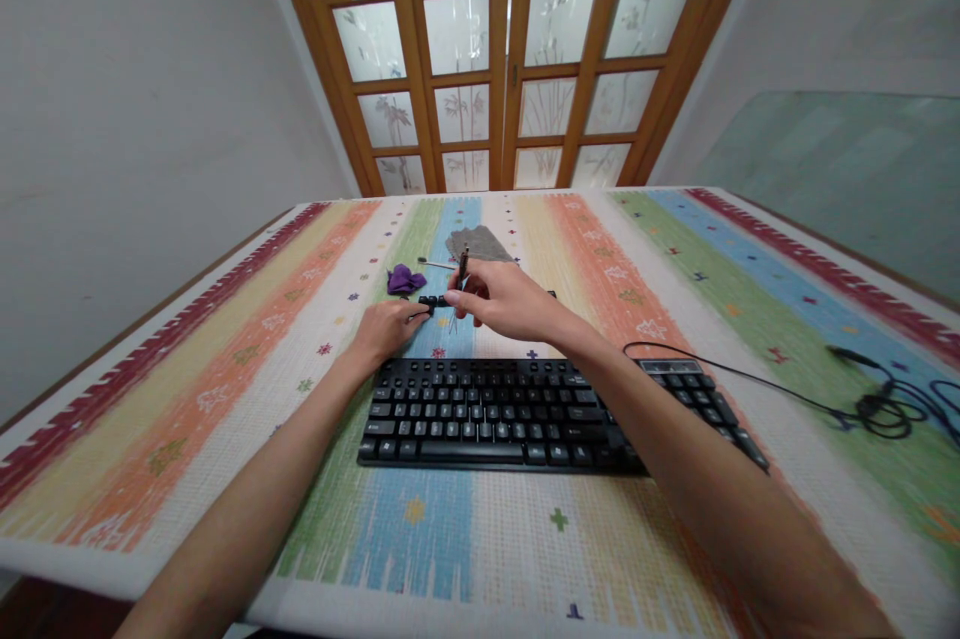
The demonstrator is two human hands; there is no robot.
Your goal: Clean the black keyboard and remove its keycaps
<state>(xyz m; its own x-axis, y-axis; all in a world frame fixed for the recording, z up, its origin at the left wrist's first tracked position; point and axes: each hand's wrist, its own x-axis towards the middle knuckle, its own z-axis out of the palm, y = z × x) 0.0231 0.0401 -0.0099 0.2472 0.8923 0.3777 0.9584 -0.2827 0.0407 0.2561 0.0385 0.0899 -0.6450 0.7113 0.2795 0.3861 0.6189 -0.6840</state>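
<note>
My right hand [502, 297] is closed on a keycap puller [463, 264] with a dark upright handle, and thin wire prongs show below the fingers. It hovers behind the keyboard. To its left, my left hand [390, 327] rests low on the cloth, thumb and fingers pinched at the end of a short row of black keycaps [433, 301]. The fingertips partly cover the keycap there. Just in front of both hands lies the black keyboard [480, 414], and my right forearm hides part of its right side.
A purple cloth [406, 279] is crumpled behind my left hand. Beyond my right hand lie a thin brush [437, 264] and a grey cloth [480, 243]. A black cable [780, 387] runs right to a coil. The striped tablecloth [217, 399] covers the table.
</note>
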